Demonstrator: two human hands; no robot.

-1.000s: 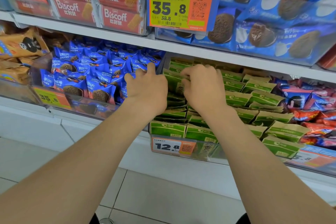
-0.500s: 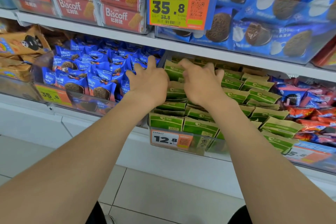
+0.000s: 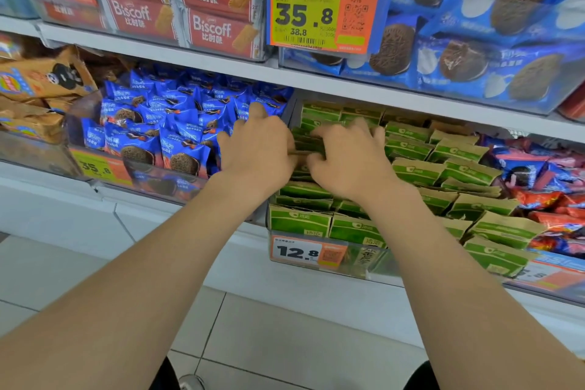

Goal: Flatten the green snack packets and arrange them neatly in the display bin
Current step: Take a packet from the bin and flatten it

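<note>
Rows of green and brown paper snack packets (image 3: 414, 168) fill the clear plastic display bin (image 3: 376, 258) under the white shelf (image 3: 348, 87). Most stand on edge, and those at the right lean. Both hands are at the far left of the bin, close together. The right hand (image 3: 351, 158) curls its fingers round a blurred green packet (image 3: 306, 144) lying between the two hands. The left hand (image 3: 258, 149) is against that packet (clenched or loose, I cannot tell). Just left, blue biscuit packets (image 3: 177, 127) crowd the neighbouring bin. Red and blue wrappers (image 3: 547, 177) lie to the right. An orange price tag (image 3: 299, 252) reading 12.8 fronts the bin.
</note>
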